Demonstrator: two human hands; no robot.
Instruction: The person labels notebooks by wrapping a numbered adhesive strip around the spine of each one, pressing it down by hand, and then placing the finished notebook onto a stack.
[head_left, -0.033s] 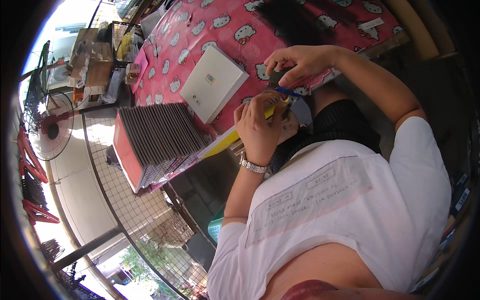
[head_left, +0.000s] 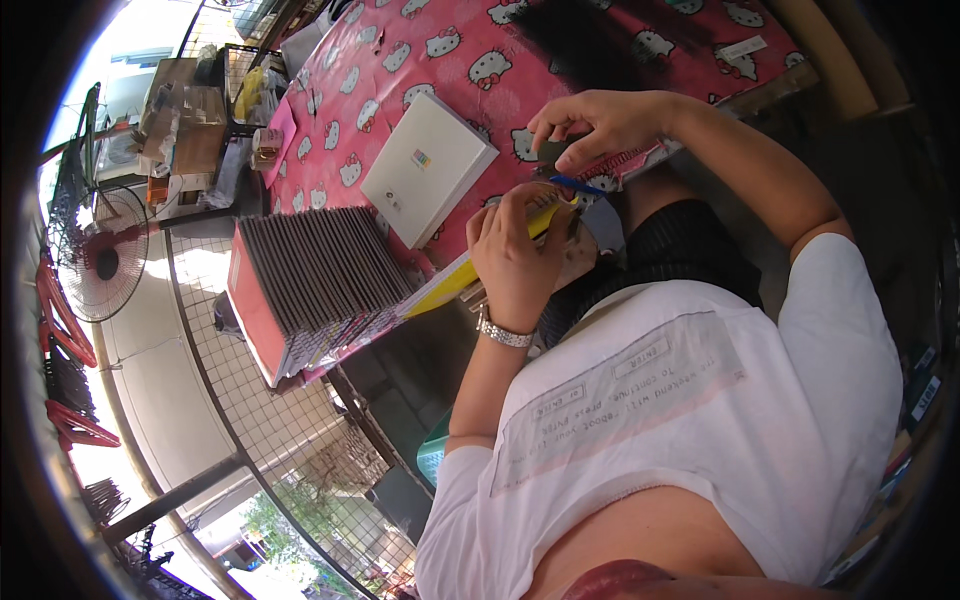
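Observation:
At the near edge of the table, my left hand (head_left: 515, 245), with a metal watch (head_left: 505, 332) on the wrist, has its fingers bent and pressed together. What they grip is mostly hidden; a yellow strip (head_left: 540, 213) shows beside them. My right hand (head_left: 612, 125) is just beyond and to the right, fingers curled over a dark, flat piece (head_left: 552, 152) that I cannot name. Between the hands lies a narrow blue piece (head_left: 578, 185). A row of thin dark teeth or wire loops (head_left: 632, 163) shows below the right hand. Left of the hands lies a thick white-covered book or pad (head_left: 428, 170).
A tall stack of books or pads with dark bound edges (head_left: 320, 265) and a red cover stands at the table's left corner. A heap of fine black strands (head_left: 590, 45) lies on the pink cartoon-cat table cover (head_left: 385, 60). A fan (head_left: 105, 255) and wire mesh are at left.
Both hands keep almost the same place and grip. Below the right hand, a row of dark teeth or loops shows more plainly where pink was seen before.

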